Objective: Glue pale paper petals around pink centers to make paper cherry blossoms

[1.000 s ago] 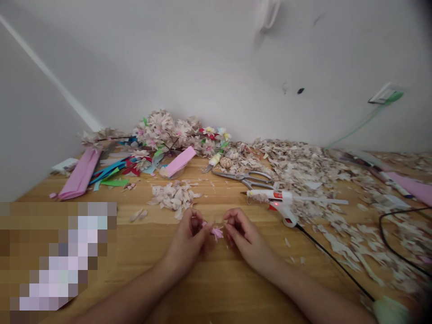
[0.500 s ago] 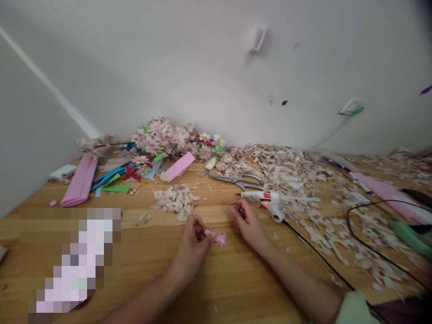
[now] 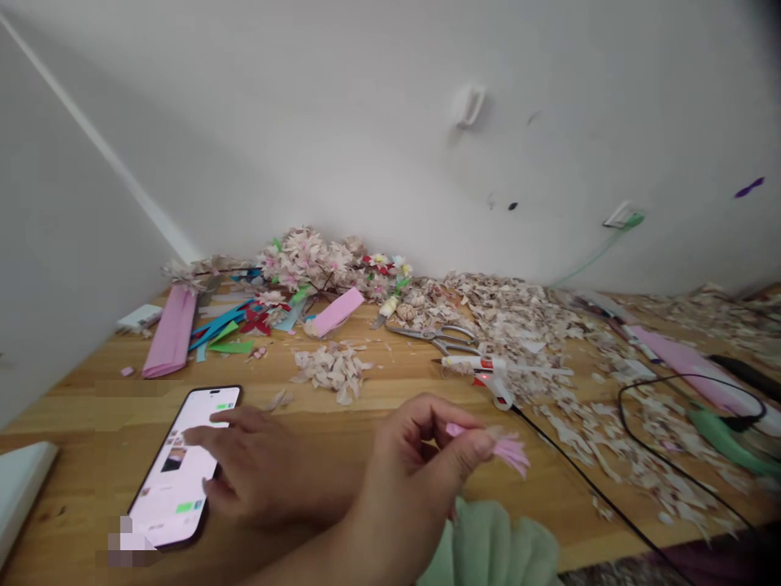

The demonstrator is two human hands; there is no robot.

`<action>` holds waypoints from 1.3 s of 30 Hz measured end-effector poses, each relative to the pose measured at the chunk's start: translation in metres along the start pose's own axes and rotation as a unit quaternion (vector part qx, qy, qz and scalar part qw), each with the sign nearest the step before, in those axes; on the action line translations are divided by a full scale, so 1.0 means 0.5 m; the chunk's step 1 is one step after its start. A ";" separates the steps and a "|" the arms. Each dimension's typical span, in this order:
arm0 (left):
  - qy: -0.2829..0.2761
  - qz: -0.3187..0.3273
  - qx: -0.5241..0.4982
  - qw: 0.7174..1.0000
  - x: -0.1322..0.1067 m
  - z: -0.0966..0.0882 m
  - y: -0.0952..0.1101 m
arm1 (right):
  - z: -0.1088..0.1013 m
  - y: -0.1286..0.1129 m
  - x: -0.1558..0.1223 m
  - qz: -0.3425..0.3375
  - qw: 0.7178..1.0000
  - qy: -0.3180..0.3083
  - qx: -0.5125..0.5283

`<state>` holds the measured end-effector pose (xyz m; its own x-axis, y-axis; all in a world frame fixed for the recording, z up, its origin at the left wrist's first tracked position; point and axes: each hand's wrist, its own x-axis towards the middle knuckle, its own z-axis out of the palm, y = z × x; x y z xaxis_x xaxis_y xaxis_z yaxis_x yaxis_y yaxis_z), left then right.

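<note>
Between the thumb and fingers of my left hand [image 3: 421,464] is a piece of pink crepe paper [image 3: 513,452], its fringed end pointing right. My right hand [image 3: 259,464] is crossed behind my left wrist and reaches to the left. Its fingers are stretched out over the lit screen of a smartphone [image 3: 171,505] lying on the table; whether a fingertip touches the glass I cannot tell. The screen shows pictures and green message bubbles. Beyond my hands lies a pile of pale petals [image 3: 333,370].
A white glue gun [image 3: 497,378] with a red light trails a black cord. Behind it lie scissors [image 3: 436,334]. Dried husk scraps [image 3: 512,305] spread along the wall, beside flower branches [image 3: 311,260]. Folded pink paper [image 3: 171,334] lies back left.
My right hand has left the spot beside the glue gun and crossed to the phone at the left. My left hand has moved right and nearer, still holding the pink paper.
</note>
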<state>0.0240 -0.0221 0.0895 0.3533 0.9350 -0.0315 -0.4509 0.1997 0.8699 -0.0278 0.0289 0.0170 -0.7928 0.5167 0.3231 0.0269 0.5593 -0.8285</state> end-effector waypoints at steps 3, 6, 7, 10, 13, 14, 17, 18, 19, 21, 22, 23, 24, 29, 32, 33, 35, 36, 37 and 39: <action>0.010 0.011 0.040 0.999 0.000 -0.017 -0.008 | 0.027 0.004 0.022 -0.011 0.978 -0.031 -0.206; 0.011 0.034 0.082 0.996 -0.001 -0.029 -0.010 | 0.036 0.025 0.030 -0.028 0.950 -0.079 -0.299; 0.009 0.040 0.091 0.995 -0.002 -0.030 -0.011 | 0.038 0.031 0.030 -0.035 0.949 -0.079 -0.302; -0.001 0.051 0.127 0.991 -0.004 -0.033 -0.016 | 0.040 0.039 0.024 -0.043 0.965 -0.010 -0.259; -0.004 0.055 0.158 0.986 -0.007 -0.042 -0.020 | 0.027 0.032 0.005 -0.004 0.981 0.117 -0.155; -0.004 0.056 0.168 0.984 -0.008 -0.047 -0.019 | 0.018 0.031 -0.005 0.034 0.980 0.160 -0.117; 0.003 0.058 0.201 0.978 -0.009 -0.068 -0.019 | -0.023 0.040 -0.052 0.146 0.953 0.259 -0.050; 0.009 0.060 0.206 0.977 -0.009 -0.077 -0.020 | -0.041 0.047 -0.073 0.164 0.945 0.278 -0.041; 0.012 0.058 0.204 0.977 -0.008 -0.086 -0.022 | -0.061 0.056 -0.095 0.178 0.940 0.291 -0.028; 0.019 0.052 0.187 0.981 -0.004 -0.104 -0.029 | -0.104 0.075 -0.143 0.194 0.934 0.300 0.007; 0.021 0.046 0.178 0.983 0.000 -0.113 -0.035 | -0.125 0.083 -0.166 0.200 0.932 0.300 0.023; 0.023 0.036 0.172 0.984 0.005 -0.122 -0.041 | -0.144 0.090 -0.186 0.203 0.928 0.310 0.035; 0.024 0.023 0.168 0.985 0.012 -0.131 -0.048 | -0.160 0.096 -0.203 0.206 0.922 0.324 0.044; 0.011 -0.041 0.170 0.985 0.055 -0.171 -0.087 | -0.181 0.107 -0.239 0.219 0.894 0.385 0.073; 0.020 -0.042 0.173 0.984 0.069 -0.183 -0.101 | -0.162 0.104 -0.234 0.228 0.890 0.386 0.086; 0.026 -0.040 0.174 0.984 0.071 -0.186 -0.102 | -0.157 0.102 -0.232 0.229 0.890 0.385 0.090; 0.041 -0.035 0.177 0.983 0.073 -0.193 -0.104 | -0.151 0.097 -0.229 0.228 0.888 0.386 0.101; 0.049 -0.031 0.180 0.982 0.074 -0.197 -0.104 | -0.151 0.094 -0.228 0.226 0.887 0.387 0.108; 0.059 -0.027 0.184 0.981 0.075 -0.201 -0.104 | -0.153 0.092 -0.228 0.225 0.886 0.389 0.116; 0.075 -0.016 0.194 0.978 0.077 -0.210 -0.106 | -0.158 0.088 -0.229 0.224 0.882 0.394 0.131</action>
<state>-0.0247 0.0339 -0.0095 0.2244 0.9685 -0.1076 -0.0861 0.1297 0.9878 0.1124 0.0455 -0.0205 -0.0665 0.9955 0.0680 0.0062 0.0685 -0.9976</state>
